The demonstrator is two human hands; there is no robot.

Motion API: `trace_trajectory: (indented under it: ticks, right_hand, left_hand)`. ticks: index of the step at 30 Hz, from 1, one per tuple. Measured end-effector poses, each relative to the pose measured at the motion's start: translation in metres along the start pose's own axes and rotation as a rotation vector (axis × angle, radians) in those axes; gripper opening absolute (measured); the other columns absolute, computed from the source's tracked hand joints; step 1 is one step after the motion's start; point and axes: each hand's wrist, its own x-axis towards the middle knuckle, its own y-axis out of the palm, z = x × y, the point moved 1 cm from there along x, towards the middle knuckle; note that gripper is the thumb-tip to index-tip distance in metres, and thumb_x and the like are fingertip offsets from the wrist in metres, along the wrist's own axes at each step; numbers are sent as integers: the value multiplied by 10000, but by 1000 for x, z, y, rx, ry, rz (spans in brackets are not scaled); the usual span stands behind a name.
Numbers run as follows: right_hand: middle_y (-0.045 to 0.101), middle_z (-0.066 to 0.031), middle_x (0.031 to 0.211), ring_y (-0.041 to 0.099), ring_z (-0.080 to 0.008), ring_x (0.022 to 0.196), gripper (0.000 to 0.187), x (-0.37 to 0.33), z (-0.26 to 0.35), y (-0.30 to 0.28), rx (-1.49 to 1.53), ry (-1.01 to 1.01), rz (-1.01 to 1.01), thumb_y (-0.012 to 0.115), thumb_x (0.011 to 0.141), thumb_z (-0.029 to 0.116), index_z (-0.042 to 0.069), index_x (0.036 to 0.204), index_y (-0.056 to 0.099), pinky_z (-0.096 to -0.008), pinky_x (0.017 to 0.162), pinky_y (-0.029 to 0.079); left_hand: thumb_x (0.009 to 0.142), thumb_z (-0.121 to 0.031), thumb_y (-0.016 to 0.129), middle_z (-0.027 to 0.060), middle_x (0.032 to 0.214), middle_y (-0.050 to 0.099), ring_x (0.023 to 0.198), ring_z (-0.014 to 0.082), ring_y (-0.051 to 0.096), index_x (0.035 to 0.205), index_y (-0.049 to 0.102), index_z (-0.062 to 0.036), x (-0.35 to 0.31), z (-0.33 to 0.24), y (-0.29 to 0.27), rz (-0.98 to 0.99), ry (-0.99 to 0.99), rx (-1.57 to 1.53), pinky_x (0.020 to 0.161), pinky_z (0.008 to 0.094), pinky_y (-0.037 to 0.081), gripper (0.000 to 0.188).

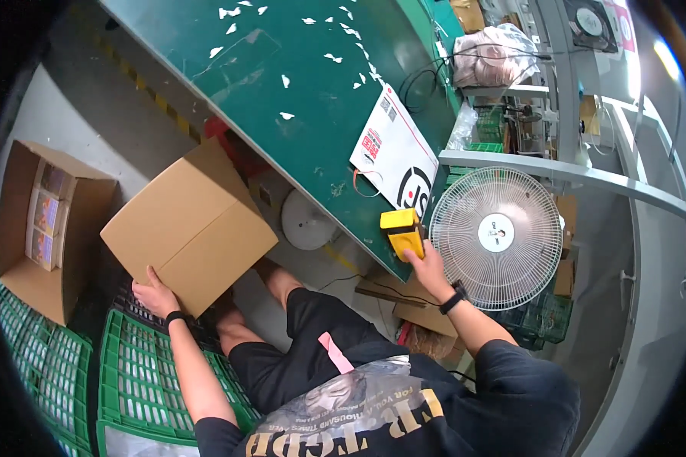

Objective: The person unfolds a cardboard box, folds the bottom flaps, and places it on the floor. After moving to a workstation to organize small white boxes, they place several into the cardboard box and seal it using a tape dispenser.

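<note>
A brown cardboard box (189, 221) stands tilted at the left, beside the table's edge. My left hand (157, 294) holds its near lower edge, with the thumb up on the face; part of the fingers is hidden. At the table's near right corner, my right hand (427, 266) is closed around a yellow-and-black boxy tool (401, 228); its exact kind is not clear. Just beyond the tool, a white printed bag (396, 145) with an orange-red cord lies flat on the green table (312, 145).
Far left, an open carton (23, 286) contains small printed boxes. Green plastic crates (141, 373) stand below. A large round fan (503, 266) is right of my right hand. White scraps (286, 81) dot the tabletop; a metal frame (572, 170) crosses the right side.
</note>
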Motion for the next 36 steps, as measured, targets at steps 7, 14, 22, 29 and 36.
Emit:
trace_trajectory:
  ticks: [7,14,22,29,36]
  right_hand:
    - [589,-123,1250,579,-268,1137,476,-8,99,-56,980,-355,417,637,917,158,5,1339,479,-428,1002,457]
    - [650,-96,1082,629,-223,970,501,59,214,118,1065,-272,486,710,854,260,7,1250,536,-404,922,485]
    - [668,-70,796,578,-124,714,291,148,393,276,491,-866,229,693,913,272,-12,904,632,-289,649,476]
    - [694,-213,811,685,-292,731,575,244,413,295,-75,-728,159,717,815,539,-29,890,671,-391,646,505]
    - [701,-210,845,686,-275,775,588,190,312,285,-267,-424,409,709,823,533,-39,958,687,-384,686,508]
  left_hand:
    - [848,-363,688,228,1036,615,1010,404,559,990,620,5,6,-36,-22,177,9,-69,874,498,447,401]
    - [844,-486,681,225,1153,590,1103,407,533,1257,485,-20,40,-15,-23,47,30,-113,939,490,439,653]
    - [861,-492,666,234,1293,562,1135,412,579,1367,391,-91,39,0,-24,173,33,-232,921,483,487,702]
    - [857,-486,675,216,1256,593,1121,407,585,1377,395,-115,40,-11,-23,212,100,-279,908,484,491,698]
    - [842,-454,701,182,1256,610,1150,369,582,1349,459,-129,31,0,-35,425,219,-257,944,454,482,649]
